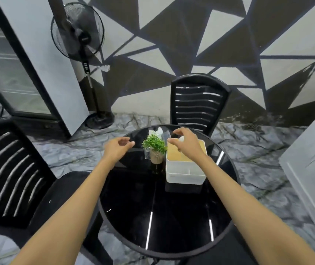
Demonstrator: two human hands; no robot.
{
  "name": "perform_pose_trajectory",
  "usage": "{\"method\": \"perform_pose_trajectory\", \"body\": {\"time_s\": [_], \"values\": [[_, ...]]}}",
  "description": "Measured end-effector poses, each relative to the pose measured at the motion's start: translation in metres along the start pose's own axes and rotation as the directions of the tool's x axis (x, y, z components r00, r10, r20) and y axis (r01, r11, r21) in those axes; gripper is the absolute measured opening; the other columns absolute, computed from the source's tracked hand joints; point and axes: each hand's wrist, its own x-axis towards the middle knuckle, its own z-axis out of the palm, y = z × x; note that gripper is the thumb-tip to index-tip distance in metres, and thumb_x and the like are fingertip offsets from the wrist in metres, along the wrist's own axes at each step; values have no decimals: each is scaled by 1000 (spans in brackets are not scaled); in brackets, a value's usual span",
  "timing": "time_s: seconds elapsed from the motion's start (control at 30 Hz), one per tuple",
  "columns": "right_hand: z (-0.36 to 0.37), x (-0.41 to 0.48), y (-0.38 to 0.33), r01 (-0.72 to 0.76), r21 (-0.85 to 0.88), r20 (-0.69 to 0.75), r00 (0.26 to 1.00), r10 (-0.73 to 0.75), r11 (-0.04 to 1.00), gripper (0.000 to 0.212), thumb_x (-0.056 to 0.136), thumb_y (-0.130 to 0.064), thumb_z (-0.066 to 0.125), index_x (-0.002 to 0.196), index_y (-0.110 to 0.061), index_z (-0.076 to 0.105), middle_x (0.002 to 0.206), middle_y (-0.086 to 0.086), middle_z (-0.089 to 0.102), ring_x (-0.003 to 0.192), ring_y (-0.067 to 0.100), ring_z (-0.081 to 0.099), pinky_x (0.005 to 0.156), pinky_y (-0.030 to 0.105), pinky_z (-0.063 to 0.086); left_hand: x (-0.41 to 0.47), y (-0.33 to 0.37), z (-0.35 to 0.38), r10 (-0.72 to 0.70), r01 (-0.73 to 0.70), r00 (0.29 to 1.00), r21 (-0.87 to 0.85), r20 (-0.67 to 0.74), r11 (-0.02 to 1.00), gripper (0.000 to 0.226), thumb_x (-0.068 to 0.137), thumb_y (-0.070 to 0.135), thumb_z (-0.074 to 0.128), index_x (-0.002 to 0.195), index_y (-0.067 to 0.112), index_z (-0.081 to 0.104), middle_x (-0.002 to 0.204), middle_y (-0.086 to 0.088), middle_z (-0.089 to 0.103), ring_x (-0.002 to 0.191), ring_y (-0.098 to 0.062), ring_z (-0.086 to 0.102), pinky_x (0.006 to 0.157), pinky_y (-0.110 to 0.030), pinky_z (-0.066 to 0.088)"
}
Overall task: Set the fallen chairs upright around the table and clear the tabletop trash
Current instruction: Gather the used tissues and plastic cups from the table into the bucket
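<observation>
Crumpled tissue (158, 131) lies just beyond-left of right hand (184, 144), well right of left hand (117, 147); both hands half-curled, holding nothing.

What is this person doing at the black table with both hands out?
A person is tidying a round black table. The far chair and the left chair both stand upright. The left hand hovers empty beside the small potted plant. The right hand reaches over the white box toward crumpled white paper and what looks like a clear cup at the far edge. I cannot tell if it grips anything.
</observation>
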Motion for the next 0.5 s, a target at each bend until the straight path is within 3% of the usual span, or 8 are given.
{"method": "perform_pose_trajectory", "body": {"time_s": [0.1, 0.23, 0.5], "values": [[-1, 32, 8, 11, -79, 4, 1000, -10, 997, 37, 84, -26, 67, 117, -11, 58, 121, 4, 58, 107, 20, 56, 85, 28, 43, 40, -4, 12, -12, 13, 999, -20, 51, 1000, 38, 82, 22, 69, 115, 4, 62, 115, -12, 65, 110, -23, 60, 93, -28, 45], [4, 83, 22, 15, -222, 87, 996, 4, 975, 39, 83, -21, 67, 120, -13, 58, 125, 2, 58, 116, 18, 52, 87, 23, 38, 101, -10, 31, -10, 12, 992, -15, 124, 1000, 36, 81, 20, 70, 113, 4, 64, 116, -14, 66, 105, -22, 60, 97, -30, 44], [37, 159, 53, 13, -410, 361, 920, 150, 912, 61, 77, -32, 73, 132, -18, 50, 139, 2, 49, 129, 20, 43, 105, 36, 38, 199, -31, 71, -27, 18, 953, 32, 303, 999, 42, 76, 24, 74, 113, 6, 64, 118, -10, 65, 108, -19, 60, 91, -24, 42]]}}
